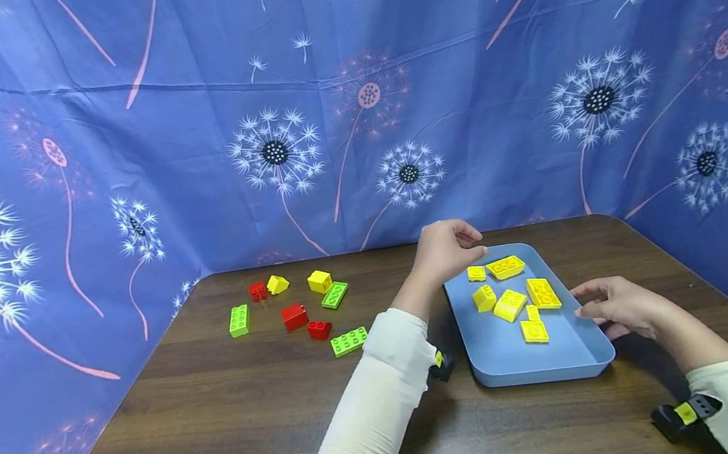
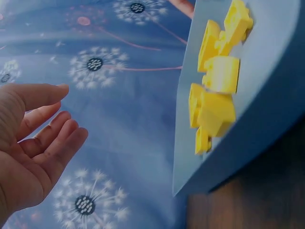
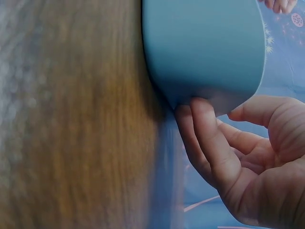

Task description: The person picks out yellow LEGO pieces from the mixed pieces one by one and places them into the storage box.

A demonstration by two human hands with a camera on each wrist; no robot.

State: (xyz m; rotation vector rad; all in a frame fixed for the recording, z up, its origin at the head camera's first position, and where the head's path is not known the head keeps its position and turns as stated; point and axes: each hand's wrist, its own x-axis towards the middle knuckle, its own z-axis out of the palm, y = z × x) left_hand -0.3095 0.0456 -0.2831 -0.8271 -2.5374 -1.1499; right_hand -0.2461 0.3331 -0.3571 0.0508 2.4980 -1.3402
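A blue tray (image 1: 510,360) sits on the table's right part and holds several yellow toy bricks (image 1: 509,305), some of them upside down. Over the tray's far left corner hovers my left hand (image 1: 445,251). Its fingers are loosely bent, and in the left wrist view nothing is between them. On the tray's right side, my right hand (image 1: 627,312) grips the wall, its thumb by the rim. The right wrist view shows those fingers (image 3: 209,138) against the tray's outer side, near its base.
Left of the tray, loose bricks lie on the wooden table (image 1: 225,426): green ones (image 1: 349,341), red ones (image 1: 295,316) and yellow ones (image 1: 319,282). A blue dandelion-print cloth (image 1: 327,35) hangs behind the table.
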